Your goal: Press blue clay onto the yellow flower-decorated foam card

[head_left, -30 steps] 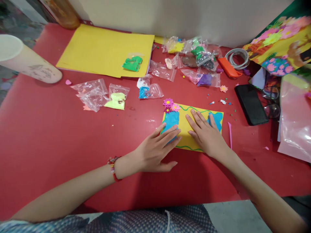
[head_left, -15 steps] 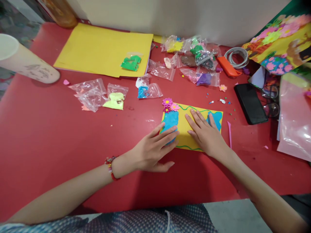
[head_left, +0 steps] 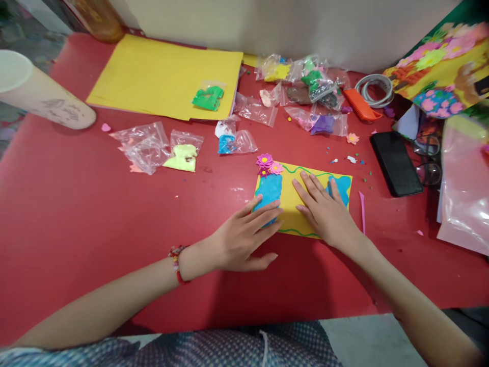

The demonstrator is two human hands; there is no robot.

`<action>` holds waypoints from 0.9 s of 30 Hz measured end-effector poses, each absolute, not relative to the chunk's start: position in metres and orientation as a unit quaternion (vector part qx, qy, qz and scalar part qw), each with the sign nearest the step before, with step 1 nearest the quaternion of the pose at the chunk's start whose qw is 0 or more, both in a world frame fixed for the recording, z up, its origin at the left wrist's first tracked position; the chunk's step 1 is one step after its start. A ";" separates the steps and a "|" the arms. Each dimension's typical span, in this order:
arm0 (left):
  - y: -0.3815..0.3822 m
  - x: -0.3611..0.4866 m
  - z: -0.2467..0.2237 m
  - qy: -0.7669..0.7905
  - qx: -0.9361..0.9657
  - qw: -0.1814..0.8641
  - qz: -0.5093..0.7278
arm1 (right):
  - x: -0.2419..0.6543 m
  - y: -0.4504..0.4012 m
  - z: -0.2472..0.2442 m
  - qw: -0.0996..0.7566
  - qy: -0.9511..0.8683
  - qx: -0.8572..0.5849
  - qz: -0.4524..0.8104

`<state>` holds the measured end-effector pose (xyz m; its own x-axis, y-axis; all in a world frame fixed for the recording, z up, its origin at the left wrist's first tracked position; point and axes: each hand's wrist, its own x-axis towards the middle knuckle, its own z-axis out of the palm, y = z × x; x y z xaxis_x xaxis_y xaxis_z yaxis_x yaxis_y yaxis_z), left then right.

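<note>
A yellow card (head_left: 294,214) lies on the red table, with wavy green clay lines along its upper and lower edges. Blue clay (head_left: 270,188) covers its left end, and another blue clay patch (head_left: 343,187) sits at its upper right corner. Pink and purple clay flowers (head_left: 268,164) cluster at the upper left corner. My left hand (head_left: 248,234) is open, fingers spread over the card's left end. Flat on the card's right half rests my right hand (head_left: 324,209), also open and partly covering the right blue patch. Neither hand grips anything.
Bags of clay (head_left: 313,81) lie along the back, near a large yellow sheet (head_left: 160,76). A pink clay tool (head_left: 362,211), a black phone (head_left: 396,163) and glasses (head_left: 427,158) are at right. A cup (head_left: 46,94) lies at left; an orange cutter-like object (head_left: 361,105) sits behind.
The whole view has shifted very slightly. Both hands stay in the same places on the card, and nothing else has visibly moved.
</note>
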<state>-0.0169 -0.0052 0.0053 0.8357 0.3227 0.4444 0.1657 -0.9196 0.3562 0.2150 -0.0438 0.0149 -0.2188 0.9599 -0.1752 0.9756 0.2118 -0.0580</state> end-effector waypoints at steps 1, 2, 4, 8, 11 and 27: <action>-0.005 -0.017 0.005 0.134 0.941 0.153 0.271 | 0.215 -0.044 0.015 0.051 0.776 0.623 -0.077; -0.005 -0.017 0.004 0.139 0.936 0.154 0.286 | 0.215 -0.044 0.014 0.049 0.777 0.624 -0.075; -0.006 -0.018 0.004 0.144 0.930 0.151 0.304 | 0.216 -0.043 0.014 0.041 0.778 0.623 -0.070; -0.009 -0.019 0.003 0.124 0.949 0.098 0.271 | 0.214 -0.044 0.015 -0.004 0.784 0.619 -0.048; -0.012 -0.019 0.001 0.121 0.955 0.068 0.260 | 0.208 -0.050 0.019 -0.098 0.800 0.592 -0.014; -0.009 -0.023 0.006 0.155 0.952 0.105 0.242 | 0.171 -0.079 0.021 -0.131 0.861 0.485 0.072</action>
